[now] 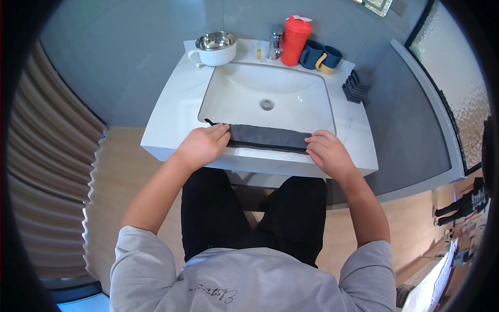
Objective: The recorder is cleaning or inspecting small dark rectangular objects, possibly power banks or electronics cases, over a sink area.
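A dark grey cloth, folded into a long strip with black edging, lies along the front rim of the white washbasin. At its left end, a small black loop sticks out past my fingers. My left hand rests its fingertips on that end, palm down. The fingers of my right hand are on the opposite end, with the thumb at its lower edge. Whether the right fingers pinch the cloth or only press it cannot be made out.
Behind the basin stand a white cup with steel lining, a chrome faucet, a red shaker bottle and two dark blue mugs. A dark slotted rack sits right. A pleated curtain hangs left; a person stands far right.
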Tool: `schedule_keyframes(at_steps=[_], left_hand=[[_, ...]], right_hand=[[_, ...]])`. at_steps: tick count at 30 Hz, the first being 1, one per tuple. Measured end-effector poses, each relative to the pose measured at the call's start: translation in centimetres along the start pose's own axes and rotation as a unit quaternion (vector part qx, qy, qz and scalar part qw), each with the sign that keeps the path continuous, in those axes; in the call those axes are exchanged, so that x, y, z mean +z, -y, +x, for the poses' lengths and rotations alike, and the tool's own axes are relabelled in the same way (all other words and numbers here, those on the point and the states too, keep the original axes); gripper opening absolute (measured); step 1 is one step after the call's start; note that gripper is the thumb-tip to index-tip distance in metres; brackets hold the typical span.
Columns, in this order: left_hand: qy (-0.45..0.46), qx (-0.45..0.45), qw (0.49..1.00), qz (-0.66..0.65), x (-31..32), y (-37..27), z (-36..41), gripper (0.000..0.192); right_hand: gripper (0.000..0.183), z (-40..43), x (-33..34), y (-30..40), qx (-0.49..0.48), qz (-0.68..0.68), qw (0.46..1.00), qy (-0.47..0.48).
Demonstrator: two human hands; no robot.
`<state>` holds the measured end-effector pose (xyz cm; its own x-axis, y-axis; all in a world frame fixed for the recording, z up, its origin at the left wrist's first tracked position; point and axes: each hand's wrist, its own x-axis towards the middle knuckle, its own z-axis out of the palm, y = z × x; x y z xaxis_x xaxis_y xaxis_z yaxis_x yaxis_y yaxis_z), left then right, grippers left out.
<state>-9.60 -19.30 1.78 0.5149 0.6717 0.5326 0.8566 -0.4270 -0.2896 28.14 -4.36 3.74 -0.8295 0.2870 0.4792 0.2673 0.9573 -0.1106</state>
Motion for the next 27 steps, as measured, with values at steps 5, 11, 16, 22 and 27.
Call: schedule_keyframes(at_steps=[5,11,16,22,27], left_hand=[[0.059,-0.110,0.988,-0.086,-1.0,-0.6,0.2,0.022],[0.084,-0.090,0.990,-0.063,-1.6,-1.4,-0.4,0.025],[0.090,-0.098,0.990,-0.053,-1.1,-1.9,-0.9,0.024],[0.075,-0.108,0.990,-0.045,-2.3,-3.2,0.6,0.025],[0.085,-0.136,0.975,-0.152,-2.2,-3.9,2.1,0.027]], right_hand=[[0.015,0.1,-0.1,0.4,-0.001,-0.018,1.000,0.001],[0.018,-0.2,0.0,0.7,-0.010,-0.038,0.999,-0.012],[0.018,-0.3,0.0,0.9,-0.006,-0.039,0.999,-0.018],[0.019,-0.5,-0.3,1.0,-0.039,-0.052,0.997,-0.039],[0.019,-0.4,-0.2,1.6,-0.040,-0.036,0.998,-0.022]])
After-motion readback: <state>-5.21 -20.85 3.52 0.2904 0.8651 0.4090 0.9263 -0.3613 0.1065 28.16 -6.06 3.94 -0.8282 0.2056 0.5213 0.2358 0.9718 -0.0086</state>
